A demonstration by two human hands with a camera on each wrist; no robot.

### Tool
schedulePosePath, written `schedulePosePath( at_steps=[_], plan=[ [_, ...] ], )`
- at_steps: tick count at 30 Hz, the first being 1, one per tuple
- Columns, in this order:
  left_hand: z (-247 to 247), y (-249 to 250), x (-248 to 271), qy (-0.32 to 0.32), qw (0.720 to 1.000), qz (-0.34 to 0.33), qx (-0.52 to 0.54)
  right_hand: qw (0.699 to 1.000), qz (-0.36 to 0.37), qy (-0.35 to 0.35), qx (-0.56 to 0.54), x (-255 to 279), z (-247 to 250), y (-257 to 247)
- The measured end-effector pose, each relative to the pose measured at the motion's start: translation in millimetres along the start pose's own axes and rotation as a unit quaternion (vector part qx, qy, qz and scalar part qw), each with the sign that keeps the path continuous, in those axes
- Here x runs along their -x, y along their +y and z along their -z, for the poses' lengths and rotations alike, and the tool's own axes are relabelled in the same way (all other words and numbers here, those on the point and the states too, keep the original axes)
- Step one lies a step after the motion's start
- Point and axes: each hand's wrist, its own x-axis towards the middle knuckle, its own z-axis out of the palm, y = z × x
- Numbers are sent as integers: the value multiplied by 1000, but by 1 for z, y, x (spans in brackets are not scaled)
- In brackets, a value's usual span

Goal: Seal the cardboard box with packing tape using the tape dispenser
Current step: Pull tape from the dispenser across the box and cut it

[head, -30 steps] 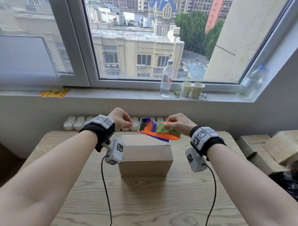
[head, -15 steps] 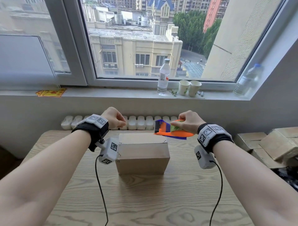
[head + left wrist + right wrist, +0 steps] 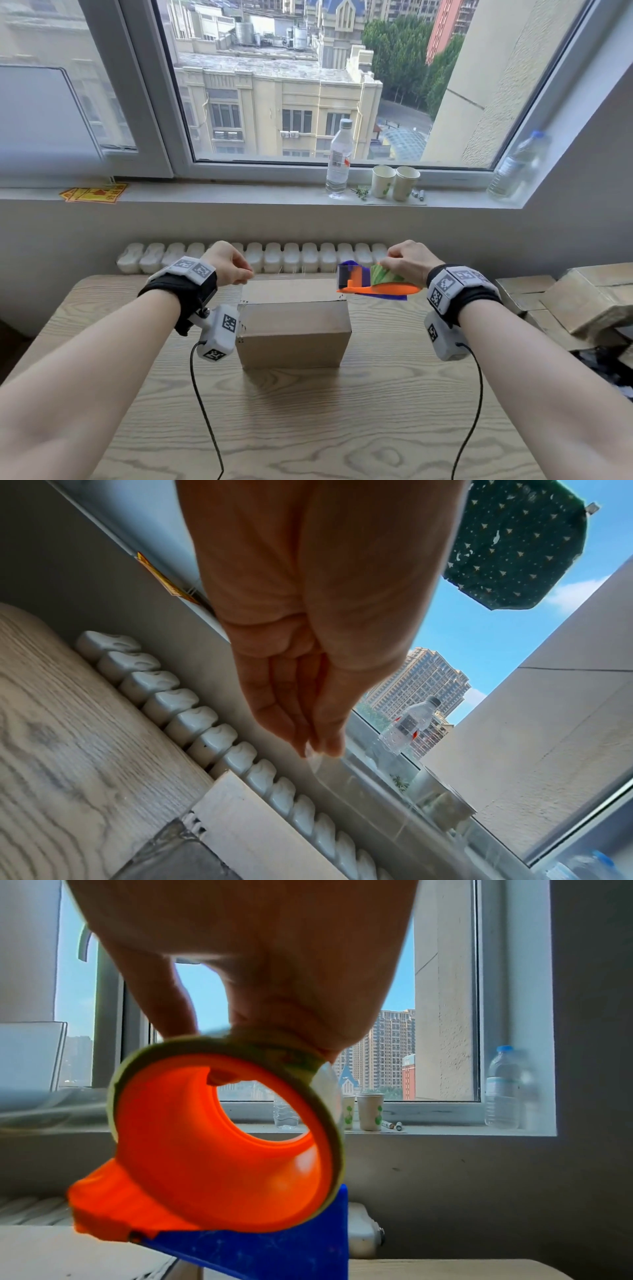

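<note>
Right hand [image 3: 406, 262] hides most of the tape roll [image 3: 383, 277].

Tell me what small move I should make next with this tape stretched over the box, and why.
Probably lower both hands so the clear tape lands on the cardboard box top. The left hand pinches the free end above the box's left edge, the right hand holds the tape dispenser at the right edge, and the strip seems to hang above the top, not stuck.

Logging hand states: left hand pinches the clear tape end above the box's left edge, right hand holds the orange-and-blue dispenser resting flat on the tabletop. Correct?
Not quite. The dispenser is held in the air by the right hand, over the box's right end, as the head view shows. The left hand does pinch the tape end.
</note>
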Motion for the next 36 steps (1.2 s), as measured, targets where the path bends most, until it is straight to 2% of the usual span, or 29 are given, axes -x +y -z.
schedulePosePath(
  at_steps=[4, 9, 14, 18, 24, 28, 36],
  plan=[
    [0, -2, 0, 5, 999, 13, 30, 999, -27, 14, 34, -2, 1, 14],
    [-3, -12, 0, -12, 999, 31, 27, 999, -34, -7, 31, -7, -6, 25],
    [-3, -24, -2, -24, 998, 47, 20, 994, -76, -16, 71, -11, -15, 34],
    [-8, -36, -4, -20, 997, 79, 16, 995, -70, -51, 43, -19, -23, 33],
    [-19, -44, -8, -10, 993, 117, 31, 991, -83, -71, 75, -35, -40, 29],
    [-27, -51, -10, -14, 990, 130, 55, 989, -83, -76, 95, -46, -46, 24],
    [-32, -64, -17, -10, 988, 147, 39, 985, -79, -91, 126, -56, -57, 17]
  ],
)
